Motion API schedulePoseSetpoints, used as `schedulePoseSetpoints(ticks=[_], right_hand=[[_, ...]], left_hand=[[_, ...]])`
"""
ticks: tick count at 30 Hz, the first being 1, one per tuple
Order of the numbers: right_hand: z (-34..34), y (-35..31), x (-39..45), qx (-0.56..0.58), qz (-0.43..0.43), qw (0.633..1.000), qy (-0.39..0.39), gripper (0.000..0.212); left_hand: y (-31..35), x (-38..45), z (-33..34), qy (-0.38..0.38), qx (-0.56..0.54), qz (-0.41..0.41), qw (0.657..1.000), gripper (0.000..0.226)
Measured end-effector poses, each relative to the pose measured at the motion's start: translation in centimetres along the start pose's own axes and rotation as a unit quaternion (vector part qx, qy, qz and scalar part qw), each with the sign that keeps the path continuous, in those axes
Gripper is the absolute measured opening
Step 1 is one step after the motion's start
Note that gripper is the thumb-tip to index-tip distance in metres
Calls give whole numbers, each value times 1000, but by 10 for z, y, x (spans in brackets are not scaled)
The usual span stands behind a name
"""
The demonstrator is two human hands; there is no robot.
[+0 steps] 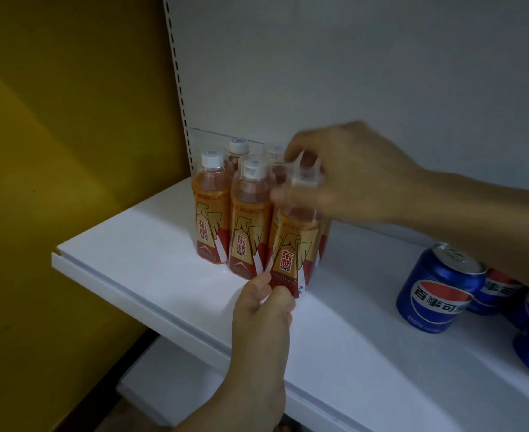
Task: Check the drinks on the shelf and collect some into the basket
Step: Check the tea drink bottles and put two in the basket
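Several orange drink bottles with red and gold labels and white caps stand in a cluster on the white shelf (138, 244). The front bottle (294, 241) is tilted. My right hand (344, 179) grips its cap and neck from above. My left hand (264, 304) pinches its bottom edge from below. Two more bottles (210, 213) (247, 226) stand upright just to its left, with others behind them. No basket is in view.
Blue cola cans (434, 288) stand on the shelf at the right, partly hidden by my right forearm. A yellow wall (70, 151) is at the left. A lower white shelf (163, 378) shows beneath. The shelf's back panel (350, 73) is white.
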State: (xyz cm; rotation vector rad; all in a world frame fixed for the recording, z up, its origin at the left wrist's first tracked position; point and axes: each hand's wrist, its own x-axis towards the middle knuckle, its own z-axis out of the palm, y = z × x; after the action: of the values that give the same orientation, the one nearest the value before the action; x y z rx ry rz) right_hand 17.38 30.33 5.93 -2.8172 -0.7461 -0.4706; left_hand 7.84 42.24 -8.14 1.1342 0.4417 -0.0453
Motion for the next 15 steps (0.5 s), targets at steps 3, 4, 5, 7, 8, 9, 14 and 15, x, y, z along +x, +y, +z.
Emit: schedulePoseSetpoints(ticks=[3, 4, 5, 7, 8, 9, 14, 15], right_hand=[[-14, 14, 12, 42, 36, 992, 111, 28], [-16, 22, 17, 50, 58, 991, 108, 24], [-16, 30, 21, 58, 80, 992, 74, 24], [-9, 43, 24, 123, 121, 984, -40, 25], [-5, 48, 24, 168, 135, 972, -87, 25], [-2, 51, 23, 206, 142, 961, -114, 25], [8, 61, 18, 265, 123, 949, -122, 30], [11, 61, 17, 264, 123, 950, -115, 31]], left_hand=[[0, 2, -1, -3, 10, 11, 1000, 29], [0, 3, -1, -1, 14, 16, 1000, 27], [1, 4, -1, 3, 26, 22, 999, 26], [2, 5, -1, -3, 69, 38, 997, 20], [3, 5, -1, -20, 104, 48, 993, 17], [3, 5, -1, -44, 146, 58, 987, 15], [-9, 1, -6, -166, 374, 156, 899, 9], [-11, 0, -5, -177, 414, 183, 874, 13]])
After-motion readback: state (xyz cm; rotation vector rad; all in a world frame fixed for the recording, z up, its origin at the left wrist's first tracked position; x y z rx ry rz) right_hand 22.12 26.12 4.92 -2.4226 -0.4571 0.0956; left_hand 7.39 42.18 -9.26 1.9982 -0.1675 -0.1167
